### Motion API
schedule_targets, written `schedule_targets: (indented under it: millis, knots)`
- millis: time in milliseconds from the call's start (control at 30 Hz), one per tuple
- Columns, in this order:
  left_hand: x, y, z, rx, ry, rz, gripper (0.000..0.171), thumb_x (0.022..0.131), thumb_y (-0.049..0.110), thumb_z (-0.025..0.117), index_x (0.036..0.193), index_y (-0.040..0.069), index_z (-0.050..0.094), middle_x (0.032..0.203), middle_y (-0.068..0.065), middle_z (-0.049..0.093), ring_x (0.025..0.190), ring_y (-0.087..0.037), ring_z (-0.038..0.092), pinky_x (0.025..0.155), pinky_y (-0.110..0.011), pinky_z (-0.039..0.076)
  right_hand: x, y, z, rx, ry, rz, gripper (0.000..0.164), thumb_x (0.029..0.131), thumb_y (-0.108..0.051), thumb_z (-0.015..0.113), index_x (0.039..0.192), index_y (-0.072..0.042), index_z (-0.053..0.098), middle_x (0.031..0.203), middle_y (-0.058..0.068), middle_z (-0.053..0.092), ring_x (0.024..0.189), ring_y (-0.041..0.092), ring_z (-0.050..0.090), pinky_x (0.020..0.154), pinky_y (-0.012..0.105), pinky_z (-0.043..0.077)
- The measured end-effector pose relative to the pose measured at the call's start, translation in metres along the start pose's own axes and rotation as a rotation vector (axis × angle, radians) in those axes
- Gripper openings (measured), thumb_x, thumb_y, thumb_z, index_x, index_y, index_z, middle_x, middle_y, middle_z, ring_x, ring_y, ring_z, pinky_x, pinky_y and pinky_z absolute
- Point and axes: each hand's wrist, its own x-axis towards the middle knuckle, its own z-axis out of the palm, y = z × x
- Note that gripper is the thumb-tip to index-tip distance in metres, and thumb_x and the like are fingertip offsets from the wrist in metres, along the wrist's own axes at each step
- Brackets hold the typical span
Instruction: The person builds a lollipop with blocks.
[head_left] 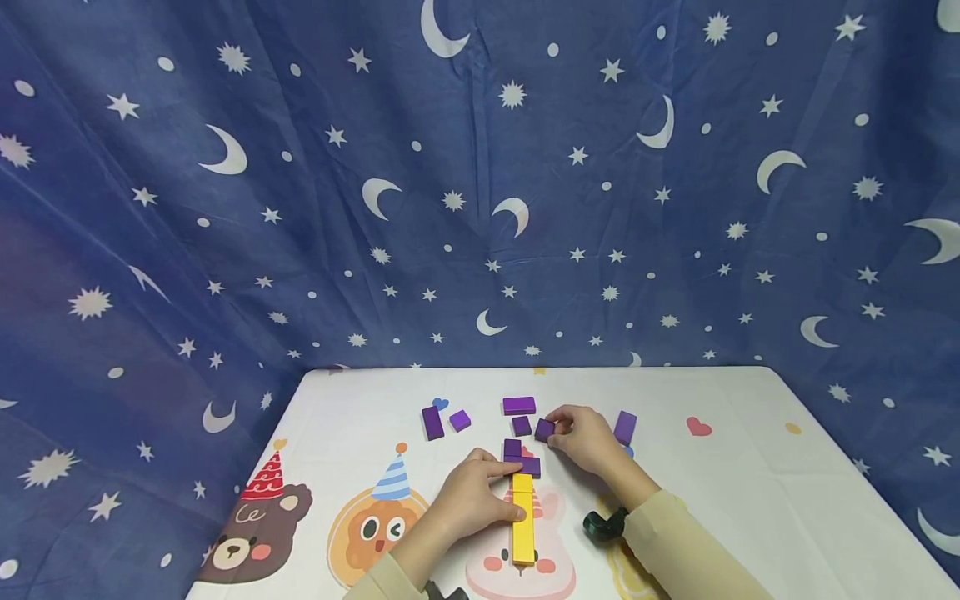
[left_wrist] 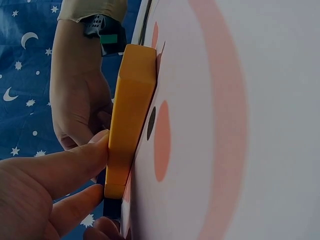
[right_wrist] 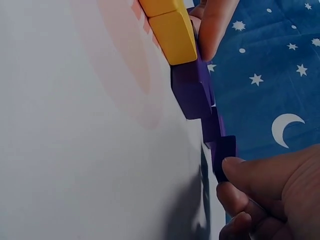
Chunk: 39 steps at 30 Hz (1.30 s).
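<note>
My right hand (head_left: 588, 442) pinches a small purple cube (head_left: 545, 430) between thumb and fingers; the same cube shows dark in the right wrist view. My left hand (head_left: 474, 493) touches the blocks in front of me. Its thumb rests against the long yellow block (head_left: 522, 537), and its index fingertip lies on a purple rectangular block (head_left: 532, 467). A short yellow block (head_left: 522, 483) joins the long one to the purple block in a line. Touching that purple block's far left is another purple cube (head_left: 512, 448). Just left of the held cube sits a loose purple cube (head_left: 521, 426).
Farther back lies a purple rectangular block (head_left: 519, 406). At the left are a purple rectangular block (head_left: 432, 422) and a lighter purple cube (head_left: 460, 420); at the right, another purple rectangular block (head_left: 625, 427). The white table (head_left: 750, 500) carries printed cartoon animals. A starry blue curtain hangs behind.
</note>
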Motion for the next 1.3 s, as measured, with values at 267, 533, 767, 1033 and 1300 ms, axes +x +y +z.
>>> schedule_targets:
  millis: [267, 533, 767, 1033, 1300]
  knots:
    - [0.0005, -0.0009, 0.0008, 0.005, 0.002, 0.001, 0.069, 0.068, 0.036, 0.101, 0.133, 0.032, 0.078, 0.110, 0.005, 0.059, 0.096, -0.014, 0.054, 0.085, -0.032, 0.048, -0.0033, 0.0009, -0.0001, 0.002, -0.036, -0.041, 0.027, 0.089, -0.007, 0.084, 0.114, -0.016, 0.079, 0.085, -0.004, 0.065, 0.081, 0.015, 0.057, 0.080, 0.034, 0.045]
    - [-0.0004, 0.0005, -0.0002, 0.011, 0.007, 0.008, 0.069, 0.068, 0.035, 0.101, 0.133, 0.030, 0.078, 0.110, 0.005, 0.059, 0.095, -0.014, 0.054, 0.085, -0.032, 0.048, -0.0053, 0.0008, 0.0017, 0.013, -0.063, -0.091, 0.026, 0.088, -0.005, 0.084, 0.111, -0.015, 0.081, 0.083, -0.005, 0.064, 0.080, 0.013, 0.056, 0.081, 0.034, 0.044]
    - [-0.0008, 0.0014, -0.0007, 0.010, 0.005, 0.008, 0.069, 0.068, 0.035, 0.101, 0.133, 0.031, 0.078, 0.110, 0.004, 0.059, 0.096, -0.014, 0.055, 0.085, -0.032, 0.048, -0.0050, 0.0004, 0.0037, 0.010, -0.084, -0.109, 0.025, 0.087, -0.004, 0.085, 0.109, -0.016, 0.081, 0.083, -0.005, 0.064, 0.079, 0.013, 0.055, 0.081, 0.034, 0.044]
    - [-0.0005, 0.0004, -0.0005, 0.016, 0.010, 0.014, 0.069, 0.068, 0.036, 0.101, 0.133, 0.030, 0.078, 0.109, 0.005, 0.059, 0.095, -0.013, 0.054, 0.083, -0.030, 0.047, -0.0045, -0.0019, 0.0043, 0.006, -0.119, -0.137, 0.025, 0.085, -0.004, 0.087, 0.108, -0.015, 0.081, 0.081, -0.006, 0.065, 0.078, 0.012, 0.056, 0.081, 0.033, 0.045]
    - [-0.0009, 0.0007, -0.0007, 0.005, 0.012, 0.016, 0.069, 0.068, 0.035, 0.101, 0.133, 0.029, 0.078, 0.110, 0.005, 0.058, 0.094, -0.014, 0.053, 0.083, -0.030, 0.047, -0.0047, -0.0050, 0.0052, 0.003, -0.147, -0.155, 0.024, 0.084, -0.003, 0.088, 0.106, -0.014, 0.082, 0.080, -0.006, 0.065, 0.076, 0.012, 0.056, 0.079, 0.032, 0.045]
